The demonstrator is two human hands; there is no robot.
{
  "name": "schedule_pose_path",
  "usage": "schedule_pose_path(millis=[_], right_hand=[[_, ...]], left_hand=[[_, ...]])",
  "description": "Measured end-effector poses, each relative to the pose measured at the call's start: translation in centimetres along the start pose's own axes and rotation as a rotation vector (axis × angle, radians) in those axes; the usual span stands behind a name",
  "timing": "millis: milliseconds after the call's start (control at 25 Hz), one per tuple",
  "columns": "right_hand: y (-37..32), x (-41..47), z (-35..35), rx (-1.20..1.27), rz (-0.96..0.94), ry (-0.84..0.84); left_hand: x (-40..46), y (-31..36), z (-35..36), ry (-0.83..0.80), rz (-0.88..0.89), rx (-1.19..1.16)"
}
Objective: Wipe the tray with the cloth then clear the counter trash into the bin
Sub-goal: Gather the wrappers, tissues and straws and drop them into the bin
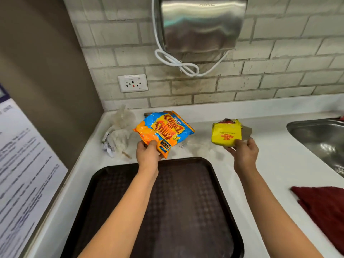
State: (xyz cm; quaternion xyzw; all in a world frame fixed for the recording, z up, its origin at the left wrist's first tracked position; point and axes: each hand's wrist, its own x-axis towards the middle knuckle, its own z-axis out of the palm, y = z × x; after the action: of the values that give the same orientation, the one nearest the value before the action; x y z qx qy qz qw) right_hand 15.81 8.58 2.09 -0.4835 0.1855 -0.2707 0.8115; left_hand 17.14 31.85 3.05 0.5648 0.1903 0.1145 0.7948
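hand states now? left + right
Left hand: closed, holding the orange-and-blue chip bag.
Right hand: closed, holding the yellow wrapper.

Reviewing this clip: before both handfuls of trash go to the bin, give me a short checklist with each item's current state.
1. Left hand has a firm grip on the orange and blue chip bag: ok, pinched at its lower edge.
2. Right hand holds the yellow snack wrapper: ok, with a torn cardboard scrap behind it.
3. Dark brown plastic tray free of trash: ok.
4. White counter cleared: not ok, crumpled white tissues remain in the corner.
5. Red cloth set aside: ok, lying on the counter at right.
6. Bin location: cannot tell, none in view.
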Motion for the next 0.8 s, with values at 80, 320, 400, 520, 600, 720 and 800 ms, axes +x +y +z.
schedule_pose_path(millis=[80,320,400,520,600,720,800], right_hand=[[-0.2,-2.2,-0.6,-0.033,0.003,-0.015],[-0.9,-7.6,-4.6,-0.177,-0.018,-0.005],[-1.0,-9.0,-6.4,-0.204,-0.034,-0.002],[-1.6,-10.1,-9.1,-0.217,-0.072,0.056],[-2.1,-10.5,-11.0,-0.227,-0.099,0.097],[-2.9,-10.5,-13.5,-0.246,-0.113,0.098],[-3.7,-10.3,-15.1,-0.268,-0.117,0.060]], left_hand=[[-2.3,0.0,-1.3,-0.034,-0.031,-0.003],[-8.0,-1.2,-4.2,-0.147,-0.080,0.048],[-9.7,-1.8,-4.6,-0.156,-0.082,0.055],[-12.1,-2.7,-5.1,-0.148,-0.105,0.059],[-14.0,-3.4,-5.4,-0.141,-0.086,0.085],[-16.9,-4.2,-5.4,-0.084,0.108,0.060],[-18.7,-4.6,-5.0,-0.077,0.212,0.045]])
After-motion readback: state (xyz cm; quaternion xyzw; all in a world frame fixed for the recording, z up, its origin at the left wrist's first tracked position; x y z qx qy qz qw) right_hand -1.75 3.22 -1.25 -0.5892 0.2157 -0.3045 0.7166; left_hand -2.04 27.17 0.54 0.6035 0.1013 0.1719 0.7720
